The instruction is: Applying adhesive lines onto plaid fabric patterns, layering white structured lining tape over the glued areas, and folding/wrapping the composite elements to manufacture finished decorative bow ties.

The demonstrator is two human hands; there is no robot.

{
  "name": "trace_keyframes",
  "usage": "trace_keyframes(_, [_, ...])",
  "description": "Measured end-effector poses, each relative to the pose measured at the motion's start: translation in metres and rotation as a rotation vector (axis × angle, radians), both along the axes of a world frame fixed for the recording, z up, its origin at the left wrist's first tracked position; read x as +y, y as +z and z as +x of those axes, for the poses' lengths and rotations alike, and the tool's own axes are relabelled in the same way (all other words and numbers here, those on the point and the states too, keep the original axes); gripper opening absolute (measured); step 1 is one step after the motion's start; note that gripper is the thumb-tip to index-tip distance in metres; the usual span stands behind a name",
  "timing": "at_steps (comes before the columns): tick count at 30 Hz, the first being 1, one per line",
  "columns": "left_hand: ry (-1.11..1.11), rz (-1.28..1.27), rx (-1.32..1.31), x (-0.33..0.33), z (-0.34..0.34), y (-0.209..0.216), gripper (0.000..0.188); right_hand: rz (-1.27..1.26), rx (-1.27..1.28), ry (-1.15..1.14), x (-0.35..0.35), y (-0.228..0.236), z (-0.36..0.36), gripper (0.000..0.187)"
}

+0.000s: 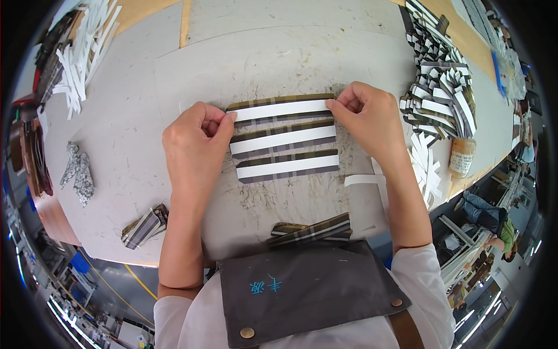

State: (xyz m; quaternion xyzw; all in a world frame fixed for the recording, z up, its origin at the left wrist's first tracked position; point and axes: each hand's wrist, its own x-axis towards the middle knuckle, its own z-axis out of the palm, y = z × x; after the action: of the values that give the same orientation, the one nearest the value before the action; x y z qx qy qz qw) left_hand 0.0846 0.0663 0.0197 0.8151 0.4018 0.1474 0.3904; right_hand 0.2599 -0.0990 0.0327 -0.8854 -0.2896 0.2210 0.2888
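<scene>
Three plaid fabric strips lie in a stack of rows on the table, each with a white paper-like strip along its middle. On the farthest fabric strip (278, 99), my left hand (196, 136) pinches the left end of the white strip (282, 109). The opposite end of that white strip is between the thumb and fingers of my right hand (370, 116). Nearer to me are the middle fabric strip (283, 139) and the nearest one (288, 167), which neither hand touches.
Loose plaid strips (314, 228) lie by my apron, and a folded plaid bundle (145, 225) at lower left. A patterned grey cloth (77, 173) rests at left. White strips (81, 55) sit far left, others (424, 166) at right, beside a jar (462, 157) and a strip pile (439, 87).
</scene>
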Motion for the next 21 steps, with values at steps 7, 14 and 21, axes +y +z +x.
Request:
trace_keyframes(7, [-0.164, 0.322, -0.015, -0.007, -0.01, 0.008, 0.029, 0.08, -0.174, 0.089, -0.001, 0.01, -0.028, 0.025])
trace_keyframes(14, [-0.62, 0.604, 0.332, -0.037, -0.013, -0.007, 0.067, 0.013, -0.51, 0.579, 0.001, -0.025, -0.058, 0.057])
trace_keyframes(21, [-0.383, 0.565, 0.39, -0.019, -0.047, -0.009, 0.062, 0.093, -0.448, 0.565, -0.001, -0.028, -0.043, 0.055])
